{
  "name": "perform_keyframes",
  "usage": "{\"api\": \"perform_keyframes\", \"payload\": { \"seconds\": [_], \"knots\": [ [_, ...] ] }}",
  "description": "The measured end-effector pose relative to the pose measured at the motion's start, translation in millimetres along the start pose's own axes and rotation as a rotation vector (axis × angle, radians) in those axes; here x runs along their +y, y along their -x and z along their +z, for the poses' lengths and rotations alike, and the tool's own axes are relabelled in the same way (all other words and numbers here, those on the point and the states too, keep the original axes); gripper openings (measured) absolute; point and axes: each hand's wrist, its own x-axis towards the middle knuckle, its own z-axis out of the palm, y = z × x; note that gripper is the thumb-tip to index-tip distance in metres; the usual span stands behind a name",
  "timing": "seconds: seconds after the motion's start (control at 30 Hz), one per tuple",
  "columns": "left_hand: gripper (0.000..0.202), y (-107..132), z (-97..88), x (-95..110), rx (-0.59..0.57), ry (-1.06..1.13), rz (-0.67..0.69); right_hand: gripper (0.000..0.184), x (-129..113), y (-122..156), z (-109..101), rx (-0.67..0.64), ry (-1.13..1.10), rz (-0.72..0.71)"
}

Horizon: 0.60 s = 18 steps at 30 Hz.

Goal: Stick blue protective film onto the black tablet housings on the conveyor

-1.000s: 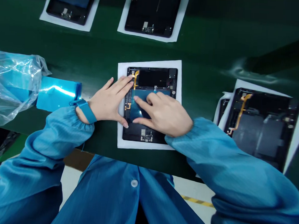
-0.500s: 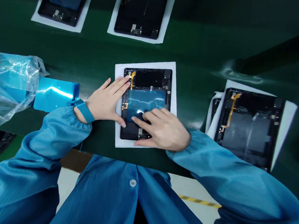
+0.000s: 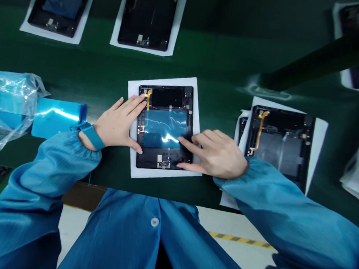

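Observation:
An opened tablet lies on a white sheet in front of me, its inside facing up. A shiny blue film covers the middle of it. My left hand rests open along the tablet's left edge, fingertips near the orange flex cable and thumb at the lower left. My right hand holds nothing. Its index fingertip touches the film's lower right part, with the thumb stretched out at the tablet's lower right corner and the other fingers curled.
Left of me is a stack of blue films beside a clear plastic bag. At right lies another opened tablet on white sheets, partly under my right sleeve. Two more tablets lie at the back. A dark bar crosses the upper right.
My right index finger has slid rightward over the film, from its lower left to its lower right. My left hand keeps its place on the tablet. The whole view has shifted somewhat.

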Motion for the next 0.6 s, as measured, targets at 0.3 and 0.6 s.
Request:
{"api": "perform_keyframes", "payload": {
  "seconds": [0.3, 0.6],
  "knots": [
    [0.04, -83.8, -43.5, 22.4, 0.192, -0.149, -0.258, 0.038, -14.7, 2.1, 15.0, 0.166, -0.279, 0.7],
    [0.028, -111.9, -32.8, 4.6, 0.142, -0.236, -0.119, 0.052, -6.6, -1.3, 27.6, 0.169, -0.498, 0.928]
  ]
}}
